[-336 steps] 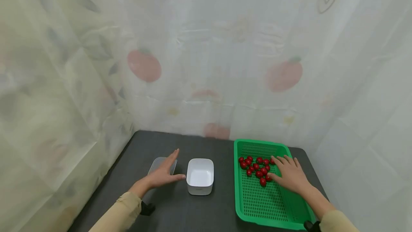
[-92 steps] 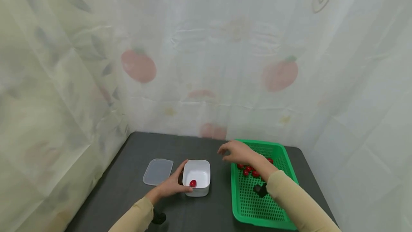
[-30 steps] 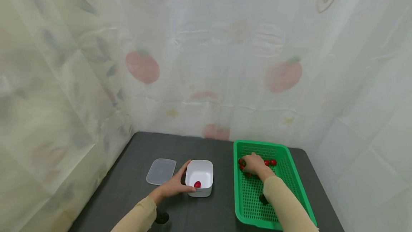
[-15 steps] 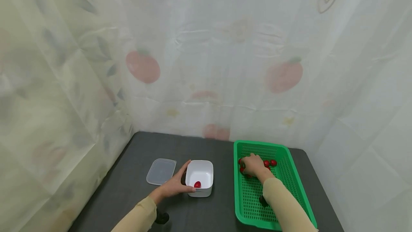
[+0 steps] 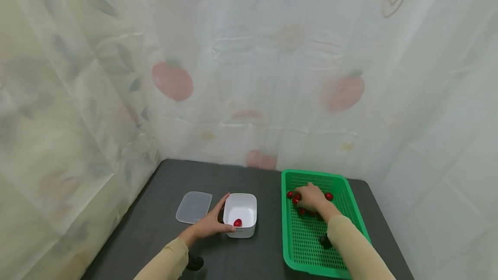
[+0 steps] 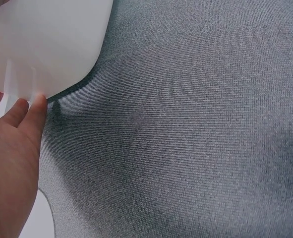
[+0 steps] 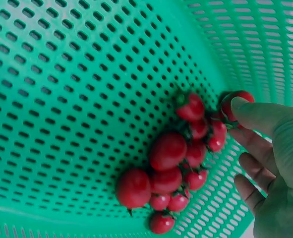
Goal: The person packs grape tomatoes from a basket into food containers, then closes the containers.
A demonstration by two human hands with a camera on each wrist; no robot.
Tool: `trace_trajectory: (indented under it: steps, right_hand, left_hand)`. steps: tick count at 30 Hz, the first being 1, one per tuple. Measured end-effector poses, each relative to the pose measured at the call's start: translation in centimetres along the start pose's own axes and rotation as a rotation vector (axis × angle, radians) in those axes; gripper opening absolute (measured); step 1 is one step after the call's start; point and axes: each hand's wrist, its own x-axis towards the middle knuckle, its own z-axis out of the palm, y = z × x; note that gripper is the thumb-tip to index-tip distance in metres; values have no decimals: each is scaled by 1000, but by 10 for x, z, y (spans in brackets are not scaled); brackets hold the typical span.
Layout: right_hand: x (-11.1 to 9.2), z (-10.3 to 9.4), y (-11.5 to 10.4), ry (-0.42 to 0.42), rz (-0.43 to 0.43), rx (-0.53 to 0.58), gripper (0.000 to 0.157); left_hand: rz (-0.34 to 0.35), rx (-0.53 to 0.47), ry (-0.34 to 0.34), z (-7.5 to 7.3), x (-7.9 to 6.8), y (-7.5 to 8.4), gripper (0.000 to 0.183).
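White box (image 5: 241, 233) on the table (image 5: 249, 180) – one red tomato (image 5: 237, 223) inside, seen only from the head. Left hand (image 5: 208, 224) grips the box; the left wrist view adds fingertips (image 6: 39, 101) against its outer wall. Clear lid (image 5: 193, 207), flat, left of the box. Green basket (image 5: 287, 237) – right hand (image 5: 312, 198) inside, its hold hidden from above; the right wrist view shows thumb and index finger pinching a second tomato (image 7: 226, 107), beside clustered tomatoes (image 7: 167, 151) with green stems.

Fruit-printed curtain (image 5: 288, 77) — pale, creased — behind a dark tabletop (image 5: 268, 211).
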Motion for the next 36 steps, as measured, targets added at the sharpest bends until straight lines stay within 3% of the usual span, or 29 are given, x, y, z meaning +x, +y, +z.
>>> trace_trajectory:
  steps: [9,16,25,36]
  right_hand:
    - [-9,-46,0,39,-35,139,27]
    - [-9,-72,-16,52,-79,244,33]
    - [7,-75,-49,60,-229,253,34]
    - [29,-73,-91,-9,-361,314,31]
  left_hand:
    - [11,-31,-8,0,1,-1,119]
    - [25,-35,-18,0,1,-1,118]
    - [19,-50,-25,0,2,-2,118]
    - [19,-55,-27,1,2,-1,118]
